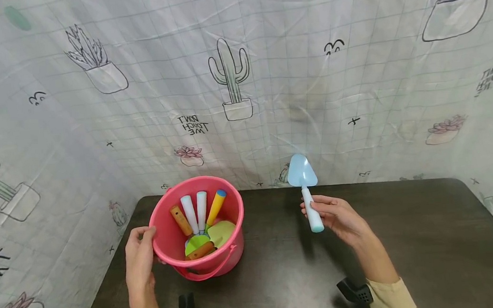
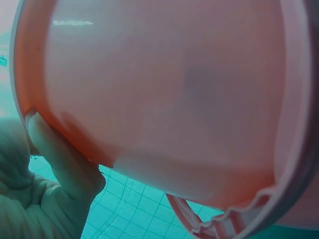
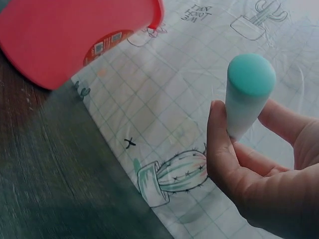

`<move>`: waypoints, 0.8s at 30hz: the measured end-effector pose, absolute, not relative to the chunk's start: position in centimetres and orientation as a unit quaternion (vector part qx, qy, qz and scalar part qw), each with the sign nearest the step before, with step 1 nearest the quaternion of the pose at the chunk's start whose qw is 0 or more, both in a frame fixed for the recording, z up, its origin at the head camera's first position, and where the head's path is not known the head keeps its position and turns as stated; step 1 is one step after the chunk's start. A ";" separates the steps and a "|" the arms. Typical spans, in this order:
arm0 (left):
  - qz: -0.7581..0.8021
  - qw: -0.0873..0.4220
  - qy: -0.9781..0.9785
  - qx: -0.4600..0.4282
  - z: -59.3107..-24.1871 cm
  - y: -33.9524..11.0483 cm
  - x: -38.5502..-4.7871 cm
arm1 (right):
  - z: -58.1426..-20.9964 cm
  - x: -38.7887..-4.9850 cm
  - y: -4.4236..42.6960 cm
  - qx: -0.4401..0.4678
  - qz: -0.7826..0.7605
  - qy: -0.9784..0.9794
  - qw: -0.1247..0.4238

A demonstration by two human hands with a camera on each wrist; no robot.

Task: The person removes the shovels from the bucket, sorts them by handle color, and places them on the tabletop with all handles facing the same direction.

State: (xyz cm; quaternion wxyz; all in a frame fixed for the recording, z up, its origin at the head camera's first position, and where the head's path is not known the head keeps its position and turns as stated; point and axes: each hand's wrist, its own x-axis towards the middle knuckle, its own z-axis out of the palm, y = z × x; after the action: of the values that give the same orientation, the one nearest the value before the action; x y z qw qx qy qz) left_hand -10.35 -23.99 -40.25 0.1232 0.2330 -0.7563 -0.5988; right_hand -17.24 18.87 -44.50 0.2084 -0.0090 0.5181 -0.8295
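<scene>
A pink bucket (image 1: 235, 250) stands on the left part of the table, its mouth tipped toward me. My left hand (image 1: 140, 261) grips its left rim, thumb over the edge, as the left wrist view also shows. Inside lie several tools: white handles (image 1: 201, 209), a yellow handle with a blue end (image 1: 217, 206), brown handles (image 1: 180, 220) and a pale green blade (image 1: 221, 233). Right of the bucket, my right hand (image 1: 338, 216) pinches the white handle of a toy trowel (image 1: 301, 171), held above the table with its light blue blade up. Its teal handle end (image 3: 252, 74) faces the right wrist camera.
The dark table (image 1: 415, 228) extends to the right of my right hand. A pale curtain (image 1: 301, 74) printed with cacti and a grid hangs behind the table and along its left side. The bucket's pink carrying handle (image 1: 213, 272) hangs down at its front.
</scene>
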 end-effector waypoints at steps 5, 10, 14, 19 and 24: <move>-0.597 0.127 -0.756 0.236 -40.1 -24.2 -10.1 | -44.7 -17.4 19.2 -0.014 -0.826 0.521 0.214; -0.596 0.127 -0.758 0.233 -40.2 -24.1 -10.2 | -45.1 -17.4 19.8 -0.019 -0.817 0.534 0.217; -0.597 0.126 -0.758 0.231 -40.2 -24.0 -10.2 | -45.3 -17.3 20.1 -0.017 -0.816 0.536 0.216; -0.594 0.124 -0.757 0.240 -40.2 -24.0 -10.4 | -45.3 -17.3 20.4 -0.018 -0.818 0.534 0.213; -0.595 0.120 -0.755 0.248 -40.2 -23.9 -10.5 | -45.3 -17.4 20.6 -0.016 -0.814 0.541 0.210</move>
State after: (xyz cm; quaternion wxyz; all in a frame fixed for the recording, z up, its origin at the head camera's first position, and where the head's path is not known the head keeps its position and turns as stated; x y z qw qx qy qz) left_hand -10.49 -23.94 -40.16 0.1201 0.2477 -0.7552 -0.5949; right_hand -17.37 20.61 -45.32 0.2104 -0.0163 0.5410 -0.8141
